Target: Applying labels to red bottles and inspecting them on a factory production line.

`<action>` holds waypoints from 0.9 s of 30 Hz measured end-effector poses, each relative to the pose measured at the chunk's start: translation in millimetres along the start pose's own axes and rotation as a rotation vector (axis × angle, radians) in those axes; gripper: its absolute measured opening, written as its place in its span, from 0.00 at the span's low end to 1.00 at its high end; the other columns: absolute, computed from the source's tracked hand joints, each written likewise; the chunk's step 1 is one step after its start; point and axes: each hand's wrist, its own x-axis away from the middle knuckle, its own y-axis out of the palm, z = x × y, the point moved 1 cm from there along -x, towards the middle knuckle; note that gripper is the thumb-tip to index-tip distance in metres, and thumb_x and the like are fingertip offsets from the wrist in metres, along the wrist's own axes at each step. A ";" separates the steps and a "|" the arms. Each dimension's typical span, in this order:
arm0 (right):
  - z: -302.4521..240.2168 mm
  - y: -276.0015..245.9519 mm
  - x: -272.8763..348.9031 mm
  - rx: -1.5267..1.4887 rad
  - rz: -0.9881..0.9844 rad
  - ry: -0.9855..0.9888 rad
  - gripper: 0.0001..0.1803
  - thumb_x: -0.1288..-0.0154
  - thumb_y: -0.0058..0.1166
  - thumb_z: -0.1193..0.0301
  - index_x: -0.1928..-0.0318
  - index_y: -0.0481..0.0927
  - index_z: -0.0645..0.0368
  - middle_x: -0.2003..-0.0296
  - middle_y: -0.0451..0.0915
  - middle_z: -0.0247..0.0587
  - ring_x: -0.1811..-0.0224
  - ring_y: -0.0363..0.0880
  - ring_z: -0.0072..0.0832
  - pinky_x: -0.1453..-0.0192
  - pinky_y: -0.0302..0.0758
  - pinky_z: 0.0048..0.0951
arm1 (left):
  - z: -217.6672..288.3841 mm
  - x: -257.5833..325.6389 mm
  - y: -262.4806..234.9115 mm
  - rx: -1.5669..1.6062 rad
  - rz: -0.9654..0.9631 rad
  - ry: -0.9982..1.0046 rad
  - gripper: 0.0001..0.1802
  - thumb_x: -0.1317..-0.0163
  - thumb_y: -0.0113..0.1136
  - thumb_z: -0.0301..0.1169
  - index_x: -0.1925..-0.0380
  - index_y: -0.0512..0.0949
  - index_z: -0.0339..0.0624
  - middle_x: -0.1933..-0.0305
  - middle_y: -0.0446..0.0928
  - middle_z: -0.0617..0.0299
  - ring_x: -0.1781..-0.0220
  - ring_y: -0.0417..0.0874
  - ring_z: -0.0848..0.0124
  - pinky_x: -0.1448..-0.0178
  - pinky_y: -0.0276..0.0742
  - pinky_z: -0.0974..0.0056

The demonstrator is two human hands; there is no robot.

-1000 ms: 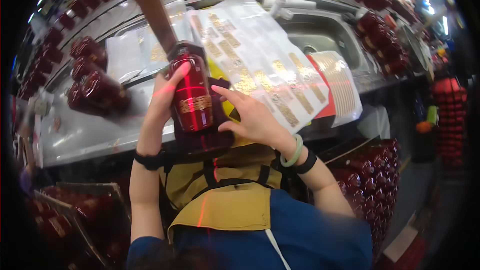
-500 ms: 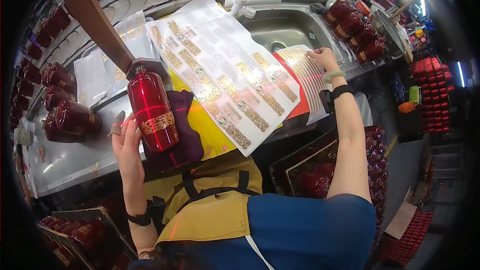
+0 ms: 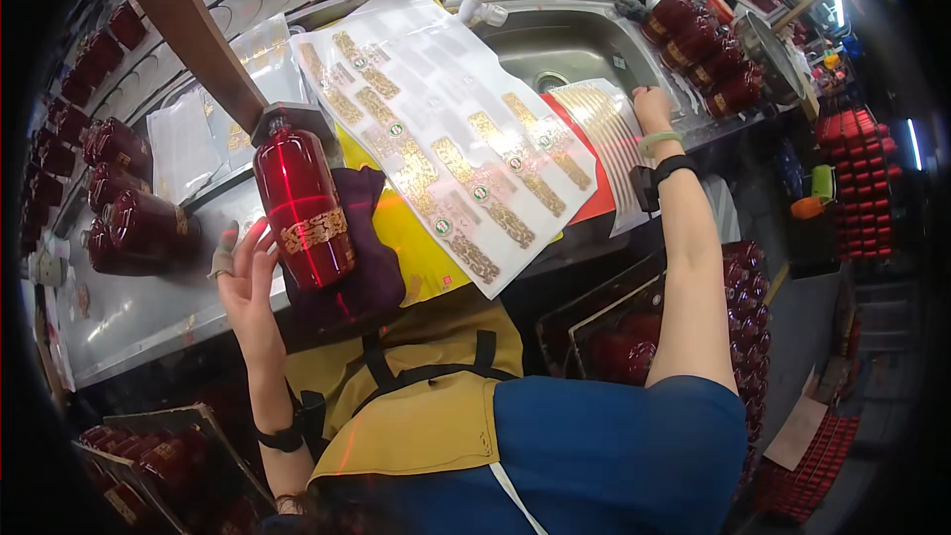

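The left hand (image 3: 246, 277), fingers spread, touches the upright red bottle (image 3: 302, 203) on its right. The right hand (image 3: 652, 104) rests far right on gold label strips (image 3: 594, 129); grip unclear.

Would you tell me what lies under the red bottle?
The red bottle lies on a dark purple cloth, which overlaps a yellow sheet. The steel counter beneath them is covered there.

Beside the steel sink (image 3: 570, 40), the left hand (image 3: 246, 282) steadies a glossy red bottle (image 3: 302, 203); the right hand (image 3: 652, 104) touches gold label sheets (image 3: 594, 124).
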 end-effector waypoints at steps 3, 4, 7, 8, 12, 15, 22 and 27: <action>8.2 -0.5 -5.8 0.086 -0.086 -0.064 0.25 0.34 0.60 0.54 0.52 0.88 0.66 0.50 0.85 0.64 0.43 0.83 0.58 0.38 0.78 0.48 | -3.8 10.1 -0.1 -0.048 -0.073 0.087 0.36 0.24 0.59 0.32 0.24 0.55 0.32 0.27 0.71 0.45 0.27 0.74 0.57 0.23 0.69 0.53; 12.9 1.2 -7.0 0.090 -0.102 -0.058 0.25 0.34 0.60 0.54 0.52 0.88 0.66 0.50 0.85 0.64 0.43 0.83 0.58 0.38 0.78 0.48 | -5.0 13.0 0.2 -0.050 -0.101 0.113 0.41 0.28 0.65 0.34 0.24 0.54 0.34 0.26 0.70 0.44 0.26 0.73 0.57 0.23 0.68 0.53; 22.0 16.4 -11.3 -0.094 -0.224 -0.010 0.29 0.39 0.62 0.50 0.55 0.89 0.67 0.51 0.86 0.63 0.42 0.84 0.54 0.37 0.78 0.46 | -8.5 19.8 1.5 -0.089 -0.113 0.117 0.49 0.37 0.74 0.32 0.23 0.54 0.36 0.25 0.68 0.45 0.25 0.72 0.56 0.22 0.67 0.53; 24.1 19.9 -13.4 -0.113 -0.227 -0.061 0.29 0.39 0.62 0.50 0.55 0.89 0.67 0.51 0.86 0.63 0.42 0.84 0.54 0.37 0.78 0.46 | -8.7 21.6 2.1 -0.147 -0.135 0.161 0.51 0.40 0.76 0.31 0.23 0.54 0.36 0.25 0.68 0.46 0.25 0.72 0.56 0.22 0.67 0.52; 29.7 29.9 -20.3 0.060 -0.066 -0.027 0.27 0.39 0.60 0.51 0.56 0.90 0.65 0.53 0.86 0.63 0.43 0.85 0.54 0.39 0.78 0.47 | -9.6 27.0 4.6 -0.205 -0.137 0.233 0.57 0.50 0.81 0.24 0.23 0.56 0.36 0.24 0.67 0.46 0.25 0.72 0.55 0.22 0.67 0.52; 37.3 28.3 -22.9 -0.173 -0.123 0.083 0.28 0.39 0.62 0.51 0.55 0.89 0.66 0.56 0.88 0.61 0.51 0.87 0.54 0.45 0.80 0.45 | -9.7 29.1 8.1 -0.263 -0.120 0.254 0.58 0.53 0.83 0.24 0.23 0.57 0.36 0.25 0.69 0.47 0.26 0.73 0.56 0.23 0.69 0.52; 43.2 36.3 -18.0 -0.338 0.030 0.047 0.21 0.39 0.70 0.57 0.60 0.90 0.66 0.61 0.91 0.49 0.58 0.88 0.37 0.48 0.79 0.39 | -7.2 30.4 15.4 -0.383 -0.116 0.292 0.56 0.51 0.79 0.19 0.23 0.58 0.36 0.25 0.68 0.47 0.27 0.74 0.58 0.24 0.70 0.53; -11.9 -12.6 11.8 -0.248 0.083 -0.002 0.18 0.33 0.65 0.58 0.57 0.90 0.62 0.64 0.90 0.41 0.61 0.86 0.27 0.55 0.78 0.34 | -6.9 29.7 15.1 -0.434 -0.065 0.347 0.51 0.54 0.80 0.18 0.28 0.65 0.35 0.26 0.70 0.50 0.26 0.73 0.57 0.26 0.74 0.52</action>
